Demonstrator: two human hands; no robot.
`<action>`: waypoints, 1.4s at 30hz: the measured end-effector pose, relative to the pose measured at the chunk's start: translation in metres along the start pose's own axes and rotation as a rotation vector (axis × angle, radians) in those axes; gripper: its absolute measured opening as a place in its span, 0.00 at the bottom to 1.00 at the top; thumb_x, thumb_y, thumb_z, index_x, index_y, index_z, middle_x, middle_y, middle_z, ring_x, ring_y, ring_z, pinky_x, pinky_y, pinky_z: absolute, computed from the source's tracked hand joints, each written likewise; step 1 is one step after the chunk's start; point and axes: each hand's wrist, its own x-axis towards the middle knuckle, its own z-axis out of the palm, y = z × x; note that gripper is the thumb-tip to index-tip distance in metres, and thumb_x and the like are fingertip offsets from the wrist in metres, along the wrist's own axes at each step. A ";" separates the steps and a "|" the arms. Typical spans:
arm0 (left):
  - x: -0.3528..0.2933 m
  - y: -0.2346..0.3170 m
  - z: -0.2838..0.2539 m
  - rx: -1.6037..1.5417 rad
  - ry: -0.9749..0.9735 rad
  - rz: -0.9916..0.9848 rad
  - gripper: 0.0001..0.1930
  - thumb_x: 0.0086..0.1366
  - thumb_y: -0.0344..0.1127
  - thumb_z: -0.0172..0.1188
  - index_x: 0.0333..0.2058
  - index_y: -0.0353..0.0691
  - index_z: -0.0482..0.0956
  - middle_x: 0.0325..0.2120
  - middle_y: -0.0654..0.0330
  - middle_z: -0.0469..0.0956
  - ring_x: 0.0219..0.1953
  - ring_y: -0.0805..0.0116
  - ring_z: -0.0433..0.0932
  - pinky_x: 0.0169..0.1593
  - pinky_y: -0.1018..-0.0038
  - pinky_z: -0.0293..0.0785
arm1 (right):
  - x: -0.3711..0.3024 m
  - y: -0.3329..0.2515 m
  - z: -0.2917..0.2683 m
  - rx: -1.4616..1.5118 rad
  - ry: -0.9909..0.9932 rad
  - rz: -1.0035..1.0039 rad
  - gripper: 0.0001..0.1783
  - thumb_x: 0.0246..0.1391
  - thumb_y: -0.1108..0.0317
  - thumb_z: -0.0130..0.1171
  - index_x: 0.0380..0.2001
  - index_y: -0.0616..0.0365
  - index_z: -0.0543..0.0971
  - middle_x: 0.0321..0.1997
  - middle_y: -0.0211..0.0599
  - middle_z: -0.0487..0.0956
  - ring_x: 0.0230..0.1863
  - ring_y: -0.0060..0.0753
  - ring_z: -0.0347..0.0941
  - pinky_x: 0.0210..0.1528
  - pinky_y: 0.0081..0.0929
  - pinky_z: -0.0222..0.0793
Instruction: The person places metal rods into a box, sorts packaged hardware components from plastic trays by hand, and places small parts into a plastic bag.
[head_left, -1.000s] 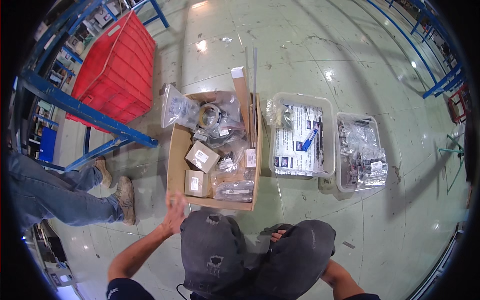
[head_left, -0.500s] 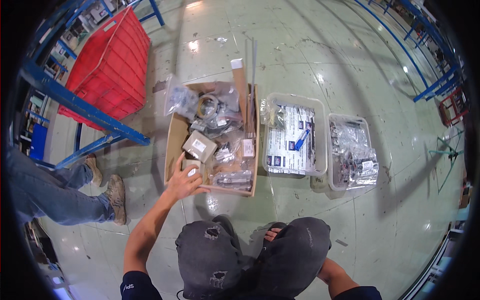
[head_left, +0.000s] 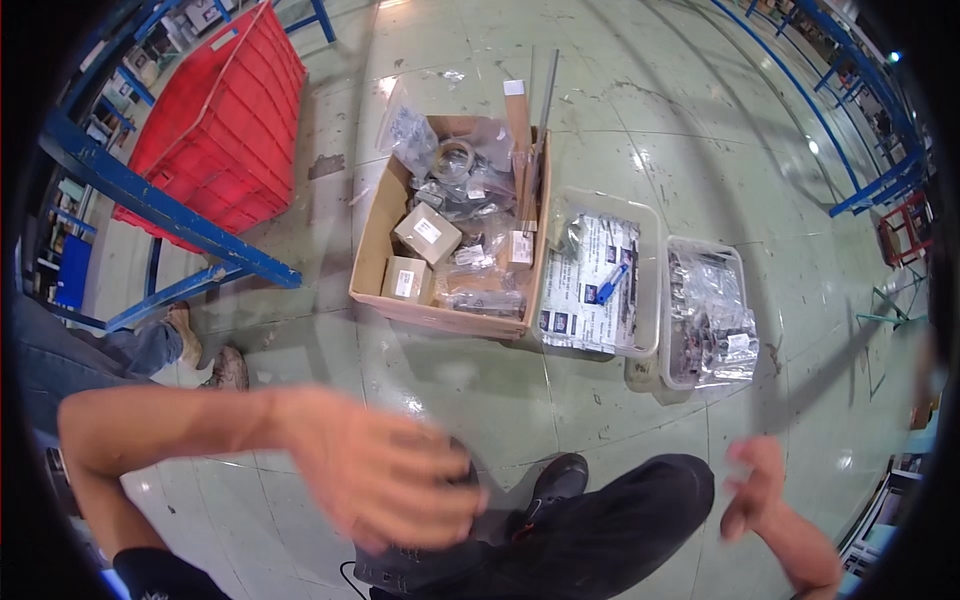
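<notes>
My left hand (head_left: 385, 472) is in the air over my left leg, blurred, its fingers stretched out and nothing visible in it. On the right, my right hand (head_left: 757, 492) hangs beside my right knee (head_left: 655, 510); its fingers are bent and smeared, and I see no object in it. Beyond my feet stands an open cardboard box (head_left: 440, 318). It holds two small cartons, the upper one (head_left: 428, 233) tilted and the nearer one (head_left: 406, 280) against the near left corner, a tape roll (head_left: 453, 160), several plastic bags (head_left: 485, 300) and long strips (head_left: 519, 150) sticking out.
Right of the box is a clear plastic tub (head_left: 650, 300) with a blue cutter (head_left: 612, 285) on printed sheets. Beside it sits another tub (head_left: 668, 355) of bagged parts. A red crate (head_left: 225, 130) and blue frame (head_left: 190, 225) stand left, near another person's shoe (head_left: 230, 370).
My left hand has let go of the near carton and come back over my legs. The cardboard box has shifted away and rightward, close against the tub. My right hand has risen; my right knee moved outward.
</notes>
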 end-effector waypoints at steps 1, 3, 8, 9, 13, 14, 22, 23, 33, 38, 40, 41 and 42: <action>0.009 0.000 0.008 -0.099 -0.086 0.090 0.27 0.59 0.51 0.56 0.53 0.40 0.73 0.54 0.53 0.71 0.55 0.52 0.71 0.58 0.58 0.67 | 0.009 0.010 -0.006 0.041 -0.311 -0.240 0.17 0.54 0.47 0.58 0.35 0.48 0.78 0.45 0.34 0.80 0.43 0.30 0.77 0.45 0.34 0.72; 0.004 -0.001 0.024 -0.166 -0.137 0.229 0.25 0.61 0.48 0.54 0.51 0.37 0.73 0.53 0.51 0.72 0.55 0.51 0.71 0.59 0.56 0.66 | 0.060 -0.003 0.005 0.057 -0.618 -0.630 0.21 0.61 0.46 0.49 0.44 0.46 0.80 0.57 0.28 0.76 0.55 0.30 0.72 0.58 0.34 0.66; -0.024 -0.015 0.039 -0.094 -0.059 0.316 0.18 0.65 0.34 0.44 0.49 0.32 0.74 0.54 0.49 0.71 0.57 0.54 0.71 0.63 0.56 0.63 | 0.064 0.056 0.036 0.305 -0.602 -0.853 0.20 0.65 0.53 0.44 0.46 0.53 0.80 0.58 0.32 0.75 0.56 0.33 0.72 0.58 0.29 0.66; -0.026 -0.017 0.039 -0.090 -0.052 0.300 0.23 0.64 0.43 0.51 0.50 0.31 0.73 0.55 0.49 0.71 0.58 0.55 0.70 0.63 0.58 0.63 | 0.060 0.066 0.042 0.354 -0.580 -0.851 0.20 0.65 0.53 0.44 0.47 0.52 0.80 0.58 0.31 0.75 0.56 0.32 0.72 0.58 0.29 0.66; -0.047 -0.037 0.053 -0.397 -0.040 -0.023 0.35 0.60 0.59 0.57 0.54 0.35 0.72 0.57 0.57 0.71 0.60 0.56 0.68 0.62 0.61 0.63 | 0.043 0.092 0.042 0.479 -0.575 -0.736 0.24 0.64 0.49 0.46 0.49 0.54 0.79 0.57 0.36 0.76 0.55 0.36 0.73 0.57 0.31 0.68; -0.052 -0.040 0.051 -0.360 -0.059 -0.059 0.35 0.60 0.59 0.57 0.54 0.35 0.72 0.57 0.57 0.71 0.60 0.56 0.68 0.62 0.61 0.63 | 0.048 0.097 0.042 0.502 -0.469 -0.755 0.31 0.51 0.39 0.60 0.47 0.54 0.80 0.55 0.39 0.78 0.53 0.39 0.75 0.56 0.40 0.67; -0.056 -0.012 -0.001 -0.484 0.038 -0.499 0.34 0.52 0.60 0.65 0.53 0.47 0.74 0.62 0.53 0.64 0.60 0.49 0.65 0.60 0.56 0.63 | 0.067 0.078 -0.009 0.707 -0.513 -0.545 0.36 0.48 0.35 0.60 0.47 0.57 0.79 0.53 0.41 0.78 0.51 0.47 0.76 0.55 0.42 0.69; -0.048 0.007 -0.011 -0.436 0.117 -0.610 0.33 0.54 0.60 0.64 0.54 0.49 0.74 0.63 0.53 0.62 0.61 0.48 0.64 0.61 0.54 0.62 | 0.070 0.069 -0.013 0.739 -0.527 -0.493 0.43 0.41 0.30 0.62 0.50 0.56 0.78 0.55 0.44 0.76 0.54 0.53 0.73 0.57 0.46 0.67; -0.096 0.237 0.053 -0.979 0.968 -1.754 0.20 0.70 0.40 0.46 0.58 0.42 0.72 0.60 0.49 0.65 0.62 0.51 0.64 0.58 0.63 0.71 | 0.072 -0.094 -0.053 0.364 -1.320 0.441 0.71 0.21 0.40 0.77 0.70 0.41 0.48 0.65 0.48 0.65 0.60 0.61 0.66 0.60 0.56 0.62; -0.084 0.238 -0.067 -0.901 0.901 -1.708 0.21 0.69 0.41 0.48 0.57 0.42 0.72 0.58 0.49 0.67 0.60 0.52 0.66 0.57 0.63 0.71 | -0.022 -0.186 0.064 0.133 -0.913 1.193 0.49 0.43 0.46 0.65 0.66 0.51 0.57 0.59 0.55 0.72 0.58 0.57 0.70 0.58 0.50 0.66; -0.093 0.203 -0.107 -0.889 0.757 -1.633 0.21 0.68 0.42 0.49 0.57 0.42 0.72 0.57 0.49 0.68 0.59 0.52 0.66 0.57 0.64 0.71 | 0.026 -0.229 0.037 0.146 -0.703 1.435 0.43 0.47 0.47 0.60 0.64 0.55 0.62 0.57 0.57 0.73 0.57 0.57 0.70 0.57 0.49 0.67; -0.112 0.172 -0.124 -0.872 0.635 -1.566 0.21 0.68 0.42 0.49 0.57 0.42 0.73 0.57 0.49 0.68 0.59 0.52 0.67 0.57 0.64 0.71 | 0.094 -0.249 -0.007 0.306 -0.862 1.284 0.35 0.52 0.47 0.55 0.56 0.61 0.72 0.54 0.61 0.74 0.55 0.58 0.72 0.55 0.48 0.68; -0.122 0.148 -0.141 -0.868 0.531 -1.503 0.21 0.68 0.43 0.49 0.57 0.42 0.73 0.57 0.49 0.68 0.58 0.53 0.67 0.56 0.64 0.71 | 0.165 -0.272 -0.066 0.375 -0.829 1.276 0.33 0.51 0.44 0.56 0.51 0.59 0.76 0.52 0.57 0.76 0.53 0.59 0.72 0.54 0.47 0.69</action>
